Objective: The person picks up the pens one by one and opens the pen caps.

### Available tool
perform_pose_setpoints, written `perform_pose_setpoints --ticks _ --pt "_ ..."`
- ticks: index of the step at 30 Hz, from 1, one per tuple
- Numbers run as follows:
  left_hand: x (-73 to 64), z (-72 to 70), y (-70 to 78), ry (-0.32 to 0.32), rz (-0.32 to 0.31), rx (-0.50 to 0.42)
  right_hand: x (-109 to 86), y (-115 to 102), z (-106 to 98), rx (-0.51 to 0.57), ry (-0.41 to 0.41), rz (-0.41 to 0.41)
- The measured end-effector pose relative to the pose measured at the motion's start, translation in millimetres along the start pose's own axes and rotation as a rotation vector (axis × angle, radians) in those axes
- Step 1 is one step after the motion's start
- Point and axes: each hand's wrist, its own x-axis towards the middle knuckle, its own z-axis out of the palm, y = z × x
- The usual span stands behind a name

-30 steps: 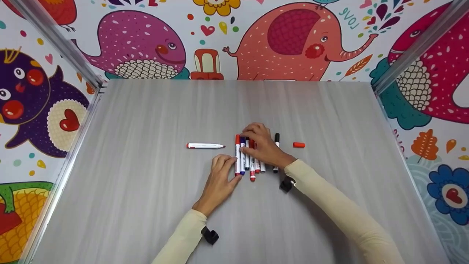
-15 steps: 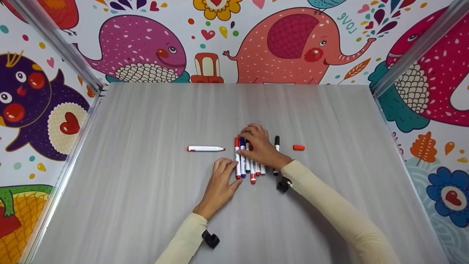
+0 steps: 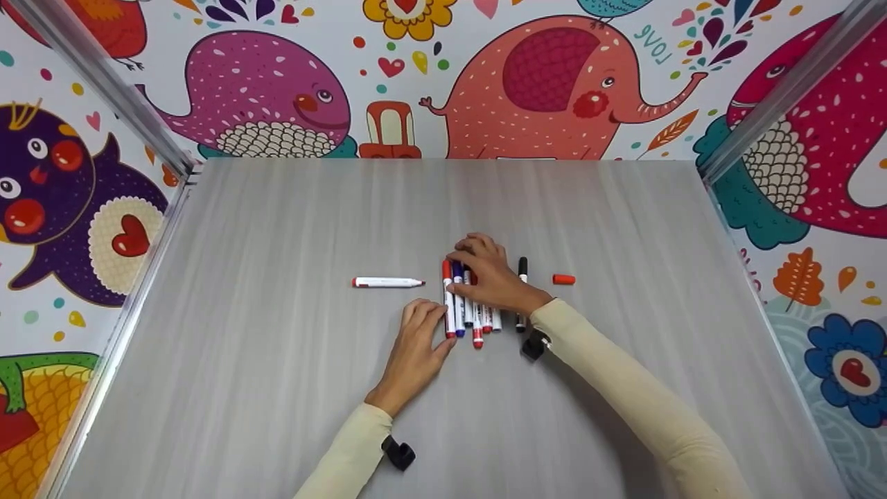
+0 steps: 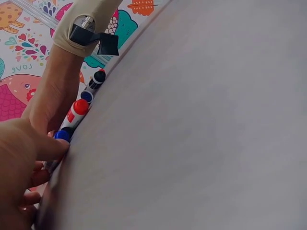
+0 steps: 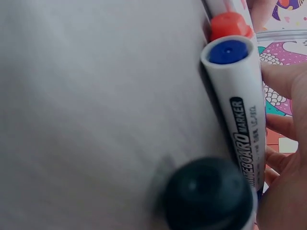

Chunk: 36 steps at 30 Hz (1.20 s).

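Several whiteboard markers lie side by side on the table in the head view. At the left of this row are a red marker (image 3: 449, 305) and a blue marker (image 3: 459, 312). My left hand (image 3: 414, 346) touches the red marker's side with its fingers, its thumb at the near end. Over the far part of the row lies my right hand (image 3: 488, 277), thumb and fingertips reaching to the red marker and its palm hiding several markers. The left wrist view has the left thumb by a blue end (image 4: 61, 135). A blue-ended whiteboard marker (image 5: 240, 96) fills the right wrist view's middle.
To the left lies an uncapped marker (image 3: 388, 282), its tip facing right. A black-capped marker (image 3: 522, 269) lies right of the right hand, with a loose red cap (image 3: 563, 279) beyond. Printed panels (image 3: 277, 90) border the grey table (image 3: 291, 222).
The right hand's thumb and fingers have shifted slightly left over the row, toward the red marker. The left hand stays beside it. The head view has tilted slightly.
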Motion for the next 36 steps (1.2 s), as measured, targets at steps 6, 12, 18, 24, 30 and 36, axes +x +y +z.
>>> perform_pose_setpoints --ticks 6,12,18,24,30,36 --pt "-1.6 0.4 -1.1 0.002 -0.003 0.005 0.2 -1 0 0.007 -0.021 0.01" --pt "-2.6 -0.4 -2.1 -0.008 -0.015 -0.005 1.2 -3 0 0.014 -0.047 -0.001" --pt "0.6 -2.8 -3.6 -0.029 -0.025 -0.049 0.7 -3 -2 0.012 -0.043 -0.005" --pt "3.8 -10.0 1.5 -0.048 -0.032 -0.086 -2.8 -8 -7 0.046 -0.019 -0.042" --pt "7.0 -24.2 10.7 -0.101 -0.072 -0.137 -7.1 -16 -20 0.079 -0.012 -0.067" --pt "14.5 -36.6 16.1 -0.18 -0.071 -0.234 -17.0 -24 -38 0.12 -0.003 -0.038"
